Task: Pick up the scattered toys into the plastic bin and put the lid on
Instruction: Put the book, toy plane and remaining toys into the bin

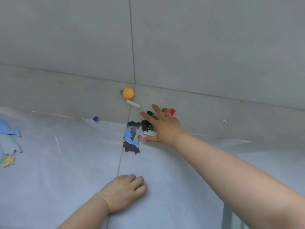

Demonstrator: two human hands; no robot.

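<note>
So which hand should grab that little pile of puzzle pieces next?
Probably the right hand: it's stretched out with fingers spread directly over the puzzle pieces. The left hand rests curled on the floor, nearer the body.

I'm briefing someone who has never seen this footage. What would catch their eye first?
Probably the right hand, fingers spread, reaching over a heap of flat puzzle pieces mid-floor, a blue dolphin-shaped one on top. Just beyond, by the wall, sits a bright orange ball with a pale stick beside it. The left hand rests curled on the floor nearer the camera.
</note>
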